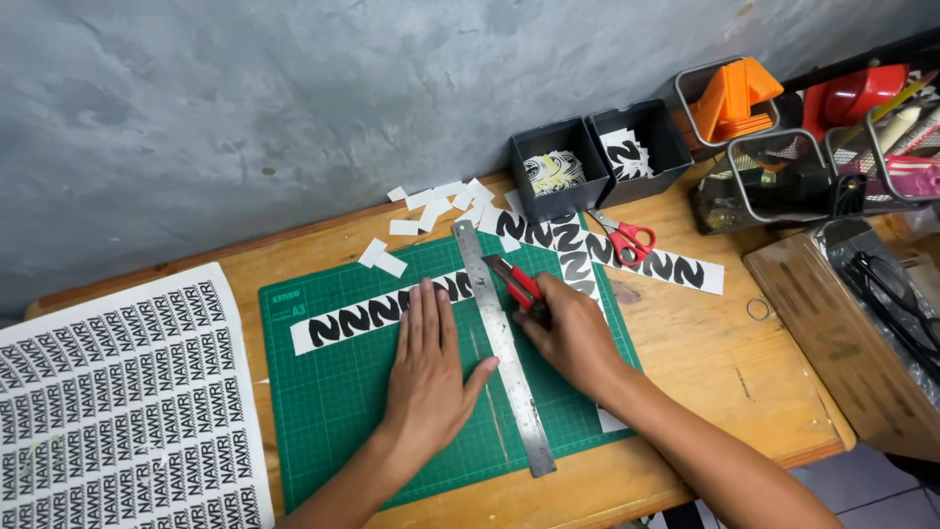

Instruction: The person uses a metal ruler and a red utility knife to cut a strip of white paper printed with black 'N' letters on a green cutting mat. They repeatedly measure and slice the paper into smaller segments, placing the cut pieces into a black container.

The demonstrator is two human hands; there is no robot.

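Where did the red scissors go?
In the head view, the red-handled scissors lie toward the right rear of the wooden table, on a printed paper strip, just in front of the two dark grey boxes.

- Even, soft daylight; the rough grey plastered wall (294,108) is evenly lit.
- Faint shadows under the hands, below that wall.
- Sharp throughout; slight bending at edges.

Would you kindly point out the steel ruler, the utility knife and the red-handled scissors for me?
steel ruler (511,367), head view, on the bare lower half of the blade.
utility knife (514,279), head view, on its red body above the right hand.
red-handled scissors (632,240), head view, on the handle loops.
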